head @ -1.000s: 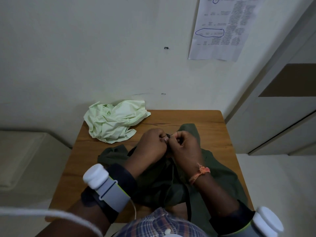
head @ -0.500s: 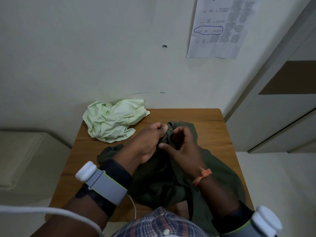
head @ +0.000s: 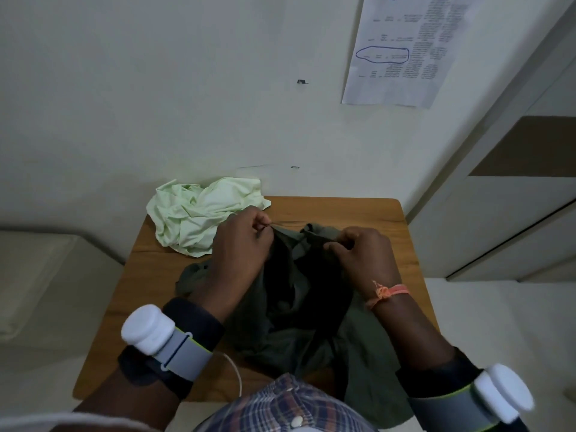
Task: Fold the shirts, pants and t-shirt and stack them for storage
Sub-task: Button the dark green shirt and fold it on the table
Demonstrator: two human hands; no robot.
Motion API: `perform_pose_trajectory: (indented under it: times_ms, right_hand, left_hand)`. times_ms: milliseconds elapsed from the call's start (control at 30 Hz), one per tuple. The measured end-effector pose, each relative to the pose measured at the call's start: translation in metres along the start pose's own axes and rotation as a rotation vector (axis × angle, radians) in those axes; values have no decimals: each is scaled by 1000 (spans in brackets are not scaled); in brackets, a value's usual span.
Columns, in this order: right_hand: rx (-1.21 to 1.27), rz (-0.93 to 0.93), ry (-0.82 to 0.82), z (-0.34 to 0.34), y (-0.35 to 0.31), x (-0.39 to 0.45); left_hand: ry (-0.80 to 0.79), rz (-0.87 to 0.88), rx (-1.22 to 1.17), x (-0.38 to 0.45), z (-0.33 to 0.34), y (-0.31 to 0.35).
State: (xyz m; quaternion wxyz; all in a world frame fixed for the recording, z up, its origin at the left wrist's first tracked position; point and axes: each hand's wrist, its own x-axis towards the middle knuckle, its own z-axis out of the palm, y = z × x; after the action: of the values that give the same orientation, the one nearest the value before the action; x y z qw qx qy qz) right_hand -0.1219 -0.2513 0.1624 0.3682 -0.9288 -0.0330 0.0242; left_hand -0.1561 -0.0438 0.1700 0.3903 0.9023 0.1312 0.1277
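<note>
The dark green garment lies bunched across the middle and near edge of the worktop. The left hand and right hand each pinch its top edge between curled fingers, pulling it apart. A crumpled pale green shirt sits at the far left corner.

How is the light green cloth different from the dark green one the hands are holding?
The light green cloth is pale, almost minty; the dark green garment is deep olive. The light green cloth lies crumpled at the table's far left corner with nobody touching it; the dark green garment is pinched by the left hand and right hand. The dark one covers more of the table and hangs over the near edge. Neither is folded.
</note>
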Motion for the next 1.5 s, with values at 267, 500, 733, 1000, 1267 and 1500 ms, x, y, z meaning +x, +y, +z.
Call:
perform_pose_trajectory:
  times_ms: [267, 500, 733, 1000, 1267, 1500]
  right_hand:
    - [457, 318, -255, 3, -16, -26]
    - [817, 336, -189, 24, -30, -40]
    - [670, 280, -22, 25, -35, -44]
    - [663, 215, 28, 23, -38, -49]
    - [621, 118, 43, 23, -36, -51]
    - [381, -26, 88, 28, -37, -53]
  left_hand:
    - [-163, -92, 64, -28, -5, 10]
    - [-246, -455, -580, -40, 1, 14]
    - [-212, -493, -654, -43, 9, 11]
    - [-188, -508, -693, -46, 8, 14]
    - [-219, -430, -598, -40, 6, 15]
    - [-241, -380, -447, -41, 9, 17]
